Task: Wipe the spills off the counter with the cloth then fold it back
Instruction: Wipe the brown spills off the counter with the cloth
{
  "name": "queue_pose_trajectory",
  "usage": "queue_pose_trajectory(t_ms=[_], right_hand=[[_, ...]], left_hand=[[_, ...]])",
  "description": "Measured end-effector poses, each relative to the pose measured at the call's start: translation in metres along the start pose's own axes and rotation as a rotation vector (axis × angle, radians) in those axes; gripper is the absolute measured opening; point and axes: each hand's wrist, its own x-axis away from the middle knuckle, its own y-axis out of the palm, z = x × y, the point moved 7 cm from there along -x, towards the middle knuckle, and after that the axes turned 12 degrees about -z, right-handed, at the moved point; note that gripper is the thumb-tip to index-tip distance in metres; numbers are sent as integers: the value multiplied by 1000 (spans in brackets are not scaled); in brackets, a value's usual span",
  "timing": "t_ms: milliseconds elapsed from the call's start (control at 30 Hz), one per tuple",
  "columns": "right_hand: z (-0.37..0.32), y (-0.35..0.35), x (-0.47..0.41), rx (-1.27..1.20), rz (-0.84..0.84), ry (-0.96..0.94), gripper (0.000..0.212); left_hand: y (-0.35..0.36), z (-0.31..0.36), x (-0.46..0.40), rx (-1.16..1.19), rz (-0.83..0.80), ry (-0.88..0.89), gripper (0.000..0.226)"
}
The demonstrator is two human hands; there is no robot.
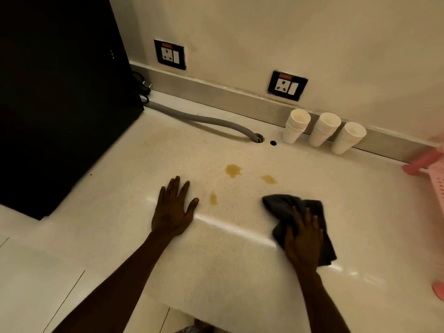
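Note:
Three brownish spills mark the cream counter point(240, 272): a large spill point(233, 170), a smaller spill point(269, 179) to its right, and a narrow spill point(213, 197) nearer me. A dark grey cloth point(286, 207) lies crumpled near the counter's front edge, right of the spills. My right hand point(303, 239) presses flat on top of the cloth, fingers spread over it. My left hand point(175, 210) rests palm down on the bare counter, fingers apart, just left of the narrow spill and holding nothing.
Three stacks of white paper cups point(324, 131) stand along the back ledge. A grey corrugated hose point(204, 120) runs into a hole in the counter. A black appliance point(60, 92) fills the left. A pink plastic rack point(434, 179) sits at the right edge. Two wall sockets point(287, 85) are behind.

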Motion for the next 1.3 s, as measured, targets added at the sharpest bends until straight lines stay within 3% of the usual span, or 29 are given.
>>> queue_pose_trajectory(t_ms=[267,500,667,800,1033,1167,1300], right_hand=[[-50,-10,-102,40,-39,38,58],[-99,26,-69,15,-138,-359,54],[-95,8,-121,-5,-83,-172,53],[-146,25,-147,84,-156,-260,55],[-209,73,-91,187,-288,-611,58],[-208,90,-39,199,-348,-751,63],[-184,92,1,197,-383,-873,55]], left_hand=[[4,-4,-3,-35,-10,-20,73],[6,-6,-3,-34,3,-15,71],[6,-5,-4,-62,-8,-32,70],[5,-4,-4,-70,-11,-37,67],[-4,-3,1,76,51,-83,81],[-14,-4,5,288,94,-68,87],[-17,-1,10,227,86,21,84]])
